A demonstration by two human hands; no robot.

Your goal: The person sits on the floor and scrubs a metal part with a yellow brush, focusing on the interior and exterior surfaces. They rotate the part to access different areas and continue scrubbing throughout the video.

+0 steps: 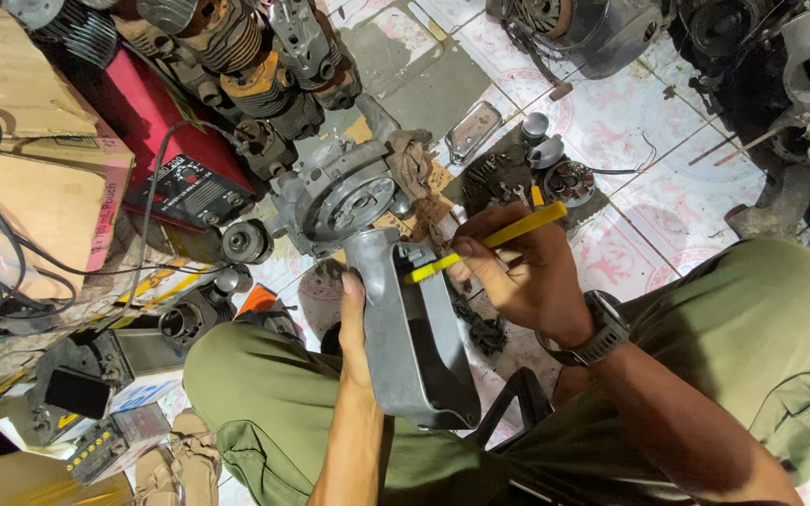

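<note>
While the person sits low on the tiled floor, everything below is placed against the grey cast-metal cover held over the lap.

Floor: the pink-patterned tiled floor (630, 112) spreads beyond the cover, crowded with engine parts.
Knees: green trouser legs (752, 319) flank the cover, one on each side of it.
Casing: a round grey engine casing with a ribbed centre (339, 192) lies just beyond the cover's far end.
Cover: the grey cast-metal cover (410, 337) stands tilted, its hollow side up, between the knees.
Left hand: the left hand (353, 328) is clasped on the cover's left edge, thumb lying along the wall; this grip should stay firm so that the cover does not twist under the strokes.
Right hand: the right hand (517, 272) is closed round the handle to the right of the cover's far end.
Brush: the yellow plastic-handled brush (485, 244) reaches from that hand down to the cover's far rim, where its head touches or nearly touches the metal.
Rag: a dirty brown rag (412, 164) lies beyond the cover, beside the casing.
Advice: short strokes directed away from the left thumb look best, with the head worked into the rim's corners; I would judge that turning the cover slightly brings hidden corners into reach.
</note>
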